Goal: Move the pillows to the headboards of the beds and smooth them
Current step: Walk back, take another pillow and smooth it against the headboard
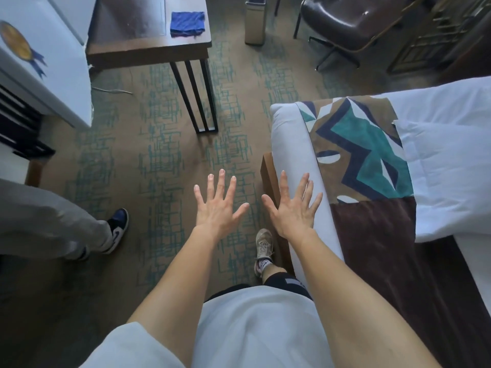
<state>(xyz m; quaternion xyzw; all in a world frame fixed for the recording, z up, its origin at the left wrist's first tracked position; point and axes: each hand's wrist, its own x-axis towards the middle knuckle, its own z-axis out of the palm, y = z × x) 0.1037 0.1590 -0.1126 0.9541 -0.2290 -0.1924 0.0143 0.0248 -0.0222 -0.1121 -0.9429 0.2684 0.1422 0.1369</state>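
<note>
I stand at the foot corner of a bed (293,152) with white sheets on my right. A white pillow (449,176) lies on the bed beside a patterned brown, teal and navy runner (364,152), partly cut off by the right edge. My left hand (219,205) is held out over the carpet, fingers spread, holding nothing. My right hand (293,208) is spread the same way, hovering in front of the bed's white edge. I cannot tell if it touches the edge. No headboard is in view.
A dark wooden desk (148,49) with a blue cloth (187,23) stands ahead. A dark chair (350,19) and a bin (255,22) are at the back. Another person's leg and shoe (117,229) are at my left. A white unit (45,62) fills the left edge.
</note>
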